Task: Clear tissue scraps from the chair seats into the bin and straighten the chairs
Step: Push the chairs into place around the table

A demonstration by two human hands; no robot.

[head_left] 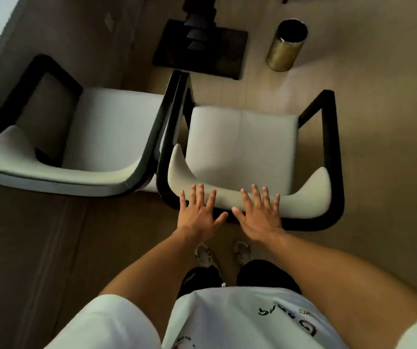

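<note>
Both hands, left [199, 217] and right [260, 217], flat, grip released, on right chair [242, 137] backrest; seat faces bin [288, 44].

My left hand [198, 217] and right hand [260, 219] lie side by side, fingers spread flat, thumbs near each other, over the top edge of the backrest of the black-framed armchair with a pale padded seat [242, 139]. Its seat lies just beyond my fingertips. To the left of my left hand stands a second black-framed armchair with a pale seat [106, 129], armrest against armrest with the first. Beyond both hands, past the seat, a dark square pedestal base [225, 59] sits on the floor. Beyond and right of my right hand stands a brass-sided cylindrical bin with a dark rim [286, 46], well apart from the chairs. My two sneakers [242, 251] stand behind my wrists.
</note>
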